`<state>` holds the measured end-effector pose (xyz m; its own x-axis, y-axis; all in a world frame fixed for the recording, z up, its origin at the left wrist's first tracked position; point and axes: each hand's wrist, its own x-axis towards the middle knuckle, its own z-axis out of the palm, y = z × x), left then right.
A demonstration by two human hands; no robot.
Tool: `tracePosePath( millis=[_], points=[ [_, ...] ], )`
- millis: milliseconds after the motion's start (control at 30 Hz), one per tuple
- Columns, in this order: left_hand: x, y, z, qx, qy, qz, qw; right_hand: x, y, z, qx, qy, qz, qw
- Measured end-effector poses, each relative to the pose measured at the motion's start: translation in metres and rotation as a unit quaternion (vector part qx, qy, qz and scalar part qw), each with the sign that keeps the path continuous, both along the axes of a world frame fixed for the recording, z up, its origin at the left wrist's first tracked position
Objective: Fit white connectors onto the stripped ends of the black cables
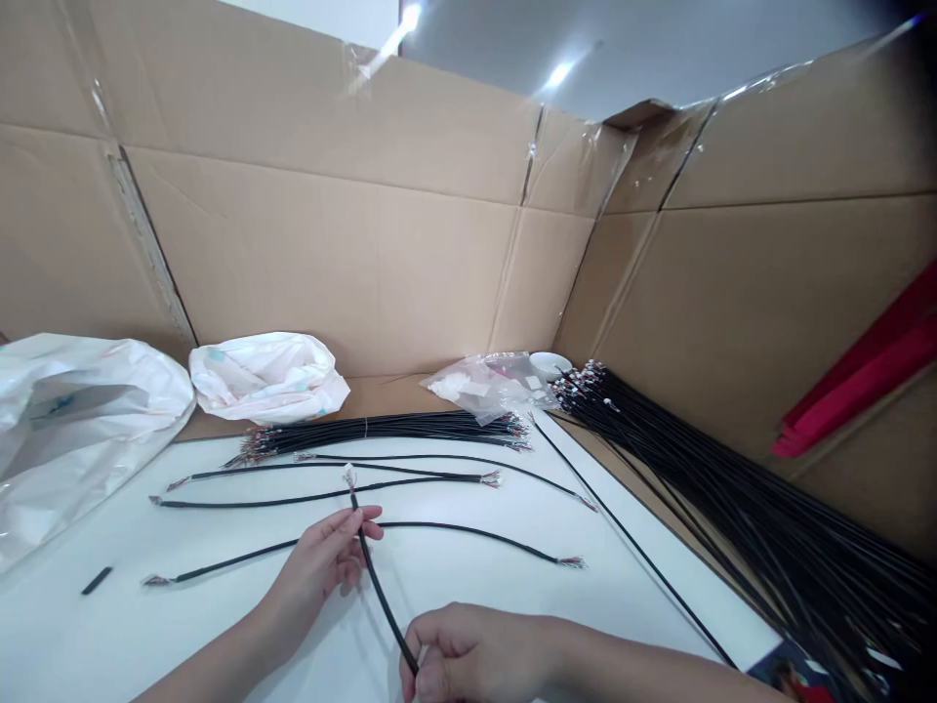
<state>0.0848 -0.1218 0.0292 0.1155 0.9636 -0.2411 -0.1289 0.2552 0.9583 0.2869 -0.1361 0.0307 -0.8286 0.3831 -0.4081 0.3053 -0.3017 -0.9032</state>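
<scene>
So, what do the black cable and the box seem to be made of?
The black cable looks like matte plastic-sheathed wire, with metal strands at its end. The brown box looks like corrugated cardboard, with creases and clear tape.

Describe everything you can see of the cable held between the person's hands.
The cable is a thin, black, round-sheathed length, bowing slightly as it slants down between both hands. Its upper end rises past the left hand, which holds it at the fingers, and finishes in a short tuft of bare, pale strands. Its lower end passes into the right hand, whose fingers hide the tip.
</scene>
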Motion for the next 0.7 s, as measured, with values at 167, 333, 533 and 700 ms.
tracePosePath(
  millis=[167,333,533,700],
  points=[
    [-0.005,0.009,-0.003,0.004,-0.053,0.036,0.998,0.013,0.01,-0.004,0.026,-0.015,-0.054,0.998],
    [-0.001,0.018,-0.007,0.049,-0.034,0.017,0.998,0.039,0.033,-0.012,0.076,-0.039,-0.249,0.965],
    [0.016,0.042,-0.015,0.096,-0.018,-0.014,0.995,0.01,0.062,0.025,0.33,-0.066,-0.245,0.909],
    [0.022,0.049,-0.018,0.102,-0.044,-0.026,0.993,-0.044,0.091,0.062,0.473,-0.063,-0.293,0.828]
  ],
)
